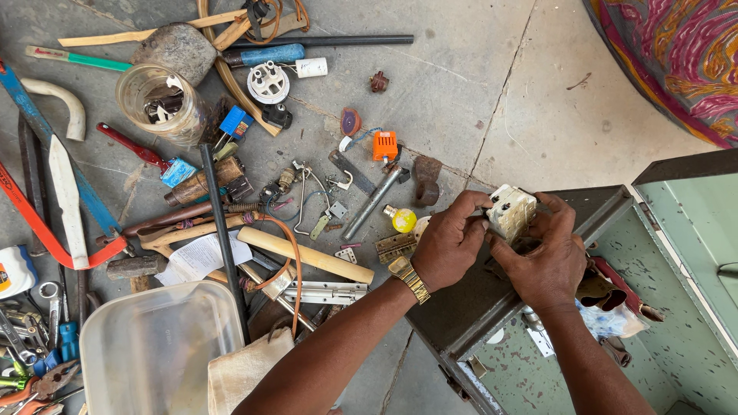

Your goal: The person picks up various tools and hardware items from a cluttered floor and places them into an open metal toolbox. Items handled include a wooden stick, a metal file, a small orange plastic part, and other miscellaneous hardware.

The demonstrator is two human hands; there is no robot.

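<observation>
Both my hands hold a cream-white electrical socket plate point(510, 210) over the lid edge of an open green metal box point(661, 330). My left hand point(448, 244), with a gold watch on the wrist, pinches the plate's left side. The plate's right side and underside are cupped by my right hand point(548, 261). The plate's face with its pin holes points up.
Tools and parts lie scattered on the concrete floor at left: a wooden-handled hammer point(304, 257), a black rod point(223, 230), a glass jar point(161, 104), an orange part point(385, 144), a hacksaw point(46, 230), a translucent plastic tub point(154, 346). Patterned cloth point(676, 54) fills the top right.
</observation>
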